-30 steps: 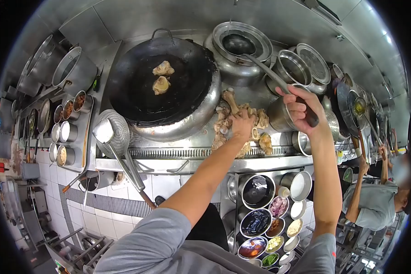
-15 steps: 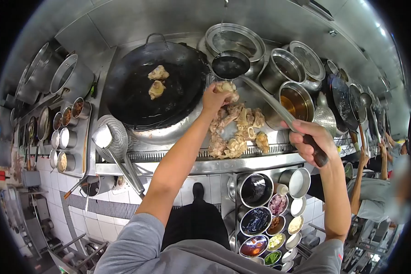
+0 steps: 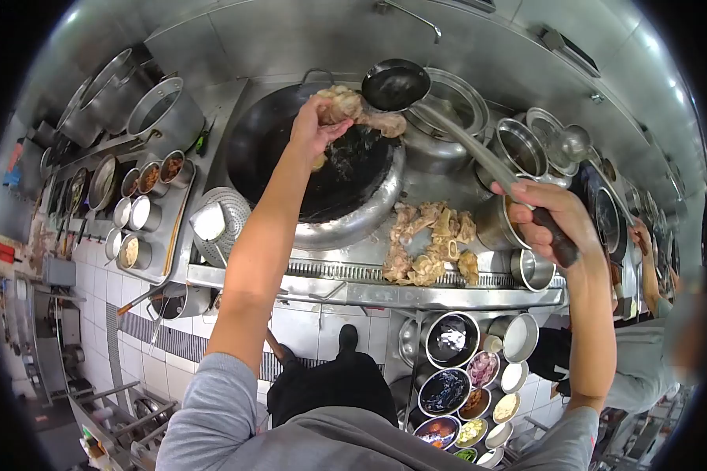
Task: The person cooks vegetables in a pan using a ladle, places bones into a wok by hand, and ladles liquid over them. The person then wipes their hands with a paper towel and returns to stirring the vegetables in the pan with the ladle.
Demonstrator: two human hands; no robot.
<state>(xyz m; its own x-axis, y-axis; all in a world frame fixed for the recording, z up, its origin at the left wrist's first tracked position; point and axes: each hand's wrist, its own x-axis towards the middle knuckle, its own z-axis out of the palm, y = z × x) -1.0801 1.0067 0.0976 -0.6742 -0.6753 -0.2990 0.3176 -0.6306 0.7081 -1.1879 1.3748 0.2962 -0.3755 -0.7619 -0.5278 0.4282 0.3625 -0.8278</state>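
Observation:
My left hand (image 3: pixel 316 132) is raised over the big black wok (image 3: pixel 251 149), its fingers closed round a pale meaty bone (image 3: pixel 381 122) with a knobby end. Part of a yellowish piece (image 3: pixel 318 163) in the wok shows just below that hand; my hand and the bone hide what else lies there. My right hand (image 3: pixel 548 220) grips the dark end of a long-handled ladle (image 3: pixel 479 157). The ladle's black bowl (image 3: pixel 397 85) hangs beyond the wok's right rim, close to the bone. A pile of meaty bones (image 3: pixel 428 243) lies on the steel counter right of the wok.
A perforated skimmer (image 3: pixel 224 224) lies left of the wok, beside a tray (image 3: pixel 165 251) of small pots. Lidded and open pots (image 3: pixel 520 149) line the right back. Below the counter edge stand several ingredient bowls (image 3: pixel 483 367). A co-worker (image 3: pixel 644 337) is at the far right.
My left hand has moved left and up from the bone pile to above the wok with the meaty bone. The right hand still holds the ladle. The view has shifted.

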